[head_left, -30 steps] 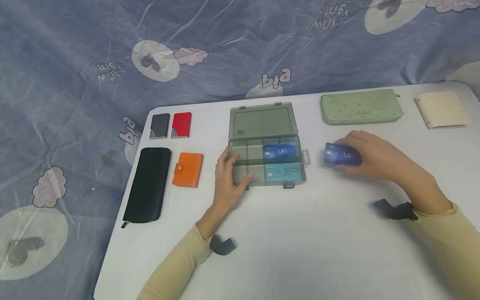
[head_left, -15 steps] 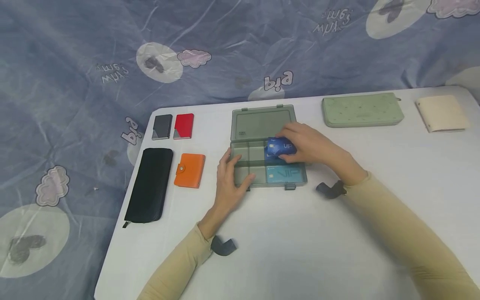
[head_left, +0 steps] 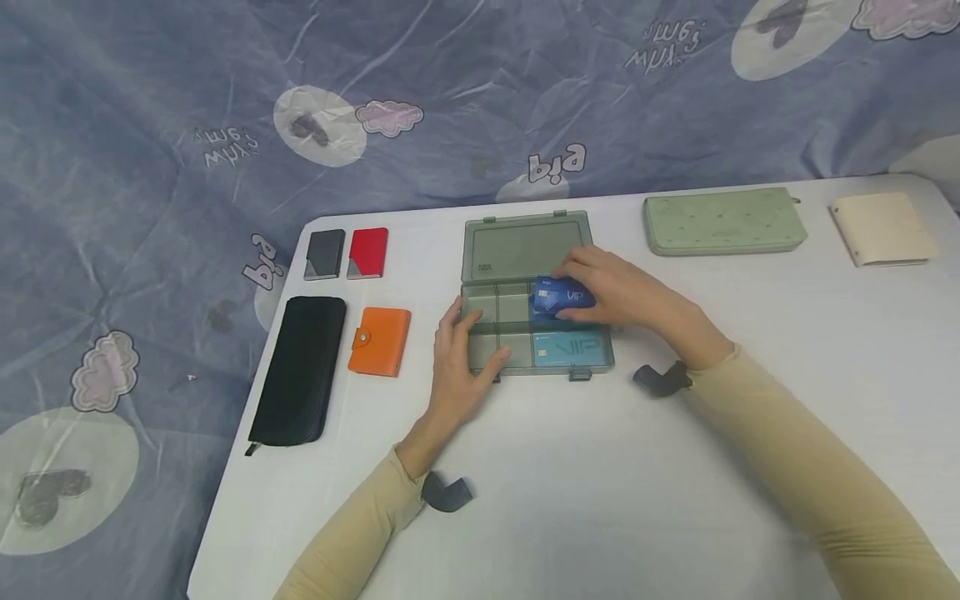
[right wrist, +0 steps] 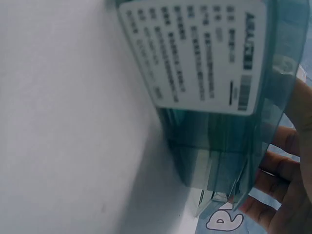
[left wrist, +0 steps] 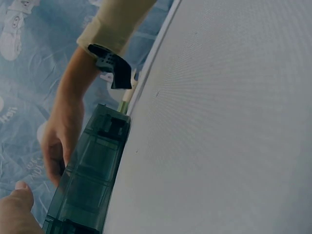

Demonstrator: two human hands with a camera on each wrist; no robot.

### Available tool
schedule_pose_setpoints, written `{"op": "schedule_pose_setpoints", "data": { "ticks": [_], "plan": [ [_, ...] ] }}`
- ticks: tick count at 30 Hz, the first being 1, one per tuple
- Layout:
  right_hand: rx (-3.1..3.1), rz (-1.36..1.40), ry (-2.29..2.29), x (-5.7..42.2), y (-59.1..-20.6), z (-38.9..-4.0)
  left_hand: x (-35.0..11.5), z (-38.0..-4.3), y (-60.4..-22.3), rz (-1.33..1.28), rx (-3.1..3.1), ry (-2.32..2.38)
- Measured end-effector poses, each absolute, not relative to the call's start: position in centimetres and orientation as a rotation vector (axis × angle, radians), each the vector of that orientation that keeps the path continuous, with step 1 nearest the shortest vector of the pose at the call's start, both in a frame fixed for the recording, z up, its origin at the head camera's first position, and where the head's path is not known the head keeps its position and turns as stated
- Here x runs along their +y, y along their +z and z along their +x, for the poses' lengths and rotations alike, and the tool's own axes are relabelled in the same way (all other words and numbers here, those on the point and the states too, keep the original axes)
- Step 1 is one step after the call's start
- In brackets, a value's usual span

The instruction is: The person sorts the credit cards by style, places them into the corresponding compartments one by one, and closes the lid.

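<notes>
A translucent green divided box lies on the table with its lid open toward the back. My right hand pinches a dark blue VIP card over the box's rear right compartment, overlapping another blue card beneath. In the front right compartment lies a light blue VIP card. My left hand rests spread at the box's left side, fingers along the edge and thumb over the front left. In the right wrist view, a white printed label shows on the box. The left compartments hold nothing visible.
Left of the box lie a black card holder, a red card holder, an orange snap wallet and a long black zip wallet. A green zip wallet and a cream binder lie at the back right.
My right hand has carried the blue card leftward from the table's right side to the box's rear right compartment. Over the last half second it barely shifts; my left hand stays put.
</notes>
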State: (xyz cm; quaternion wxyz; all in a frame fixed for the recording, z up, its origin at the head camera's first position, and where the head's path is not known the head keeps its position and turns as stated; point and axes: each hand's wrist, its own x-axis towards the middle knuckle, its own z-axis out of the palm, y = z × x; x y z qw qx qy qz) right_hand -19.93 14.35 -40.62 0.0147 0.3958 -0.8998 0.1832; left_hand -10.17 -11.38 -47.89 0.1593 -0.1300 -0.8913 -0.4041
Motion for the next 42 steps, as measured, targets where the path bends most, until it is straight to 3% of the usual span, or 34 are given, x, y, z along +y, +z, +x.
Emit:
{"op": "schedule_pose_setpoints", "data": {
  "ticks": [10, 26, 42],
  "plan": [
    [-2.721, 1.266, 0.619, 15.8, -41.5, -19.4, -11.6, -10.2, -48.0, -0.367, -2.562, -1.152],
    [-2.997, 1.039, 0.766, 19.7, -42.5, -16.1, -11.4, -10.3, -48.0, -0.386, -2.572, -1.11],
    [-2.986, 0.978, 1.148, 20.1, -43.8, -16.1, -11.5, -10.3, -47.5, -0.387, -2.633, -1.165]
  ]
}}
